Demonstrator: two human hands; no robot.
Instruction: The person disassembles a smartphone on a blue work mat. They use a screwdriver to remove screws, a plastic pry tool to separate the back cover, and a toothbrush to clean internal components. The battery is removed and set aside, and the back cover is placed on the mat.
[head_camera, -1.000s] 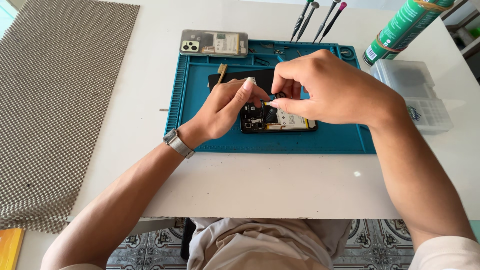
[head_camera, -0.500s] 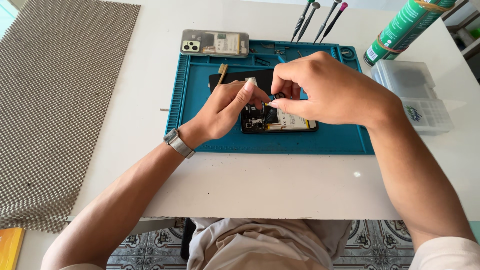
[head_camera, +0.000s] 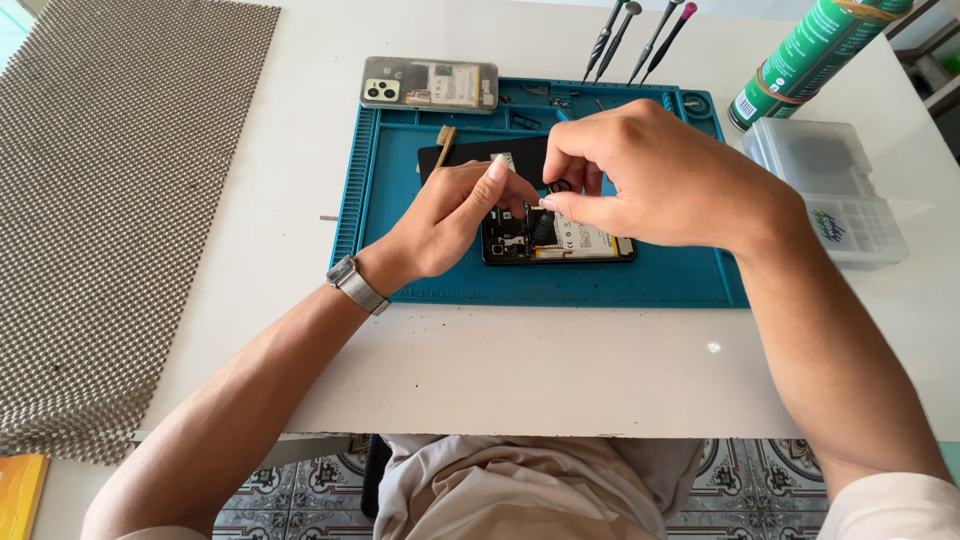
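Note:
An opened phone (head_camera: 575, 243) lies face down on the blue work mat (head_camera: 400, 200), its battery and circuit board showing. My left hand (head_camera: 450, 215), a metal watch on its wrist, pinches a small part just above the phone's board. My right hand (head_camera: 655, 180) comes in from the right, thumb and forefinger closed on a thin tool whose tip meets the same spot. A black panel (head_camera: 480, 155) lies on the mat behind both hands, partly hidden by them.
A phone back cover (head_camera: 430, 83) rests at the mat's far edge. Several screwdrivers (head_camera: 640, 35) stand at the back. A green spray can (head_camera: 800, 55) and a clear plastic parts box (head_camera: 830, 185) sit to the right. A brown mesh mat (head_camera: 110, 190) covers the left of the table.
Both hands stay over the phone's board; only the fingertips have shifted slightly.

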